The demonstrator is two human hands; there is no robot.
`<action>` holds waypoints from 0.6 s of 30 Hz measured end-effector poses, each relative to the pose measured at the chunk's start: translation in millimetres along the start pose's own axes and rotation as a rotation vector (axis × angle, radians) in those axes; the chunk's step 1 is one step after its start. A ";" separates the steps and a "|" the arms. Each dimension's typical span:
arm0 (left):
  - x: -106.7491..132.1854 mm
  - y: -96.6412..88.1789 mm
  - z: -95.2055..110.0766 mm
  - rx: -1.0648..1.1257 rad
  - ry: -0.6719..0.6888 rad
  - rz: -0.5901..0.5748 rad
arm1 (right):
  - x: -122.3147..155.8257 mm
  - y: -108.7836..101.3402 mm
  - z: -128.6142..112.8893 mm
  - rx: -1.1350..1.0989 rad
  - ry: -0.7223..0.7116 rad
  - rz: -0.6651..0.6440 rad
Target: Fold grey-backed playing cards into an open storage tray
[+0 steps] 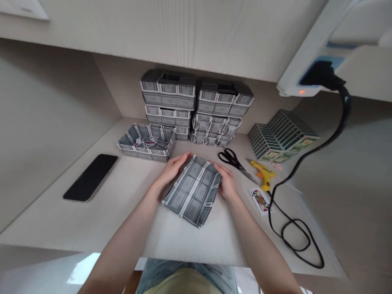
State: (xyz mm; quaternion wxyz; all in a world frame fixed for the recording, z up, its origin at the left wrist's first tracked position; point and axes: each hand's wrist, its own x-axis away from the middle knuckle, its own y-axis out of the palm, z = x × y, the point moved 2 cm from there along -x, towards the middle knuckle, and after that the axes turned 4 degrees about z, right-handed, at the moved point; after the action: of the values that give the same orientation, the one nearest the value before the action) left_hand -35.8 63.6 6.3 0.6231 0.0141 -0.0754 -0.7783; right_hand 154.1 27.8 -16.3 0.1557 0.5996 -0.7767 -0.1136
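A flat tray made of joined playing cards (193, 191), grey patterned backs up, lies bottom-up on the desk between my hands. My left hand (174, 168) rests along its far left edge with the fingers curved onto it. On the far right edge sits my right hand (226, 179), fingers bent and gripping the rim. Both hands hold the card tray.
Two stacks of finished card trays (196, 108) stand at the back, with one open card tray (147, 143) to the left. A black phone (91, 177) lies far left. Scissors (235, 161), a yellow glue gun (263, 174), a loose face card (259, 199), rows of cards (280, 136) and a black cable (294, 228) are on the right.
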 end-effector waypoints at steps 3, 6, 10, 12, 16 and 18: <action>-2.2 -9.6 2.5 0.115 -0.105 -0.028 | -5.2 -7.3 3.0 -0.067 -0.054 0.156; -4.1 -20.3 5.2 0.120 -0.112 0.007 | -6.9 -13.6 4.4 -0.040 -0.146 0.257; -3.9 -24.3 4.8 0.041 -0.047 0.079 | -5.8 -21.0 1.7 0.087 -0.245 0.209; -4.0 -24.6 2.7 -0.020 -0.027 0.132 | -7.4 -26.1 -0.4 0.107 -0.194 0.143; -6.4 -25.4 -0.9 0.049 -0.022 0.151 | -11.5 -30.3 -6.3 -0.041 -0.085 0.074; -7.5 -24.2 -2.0 0.062 -0.035 0.111 | -9.7 -24.0 -8.7 -0.081 -0.073 0.008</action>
State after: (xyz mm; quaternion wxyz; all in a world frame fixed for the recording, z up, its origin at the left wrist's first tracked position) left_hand -57.3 75.8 0.5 0.6630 0.0156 -0.1113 -0.7401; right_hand 181.1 31.1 -18.0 0.1519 0.5851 -0.7791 -0.1660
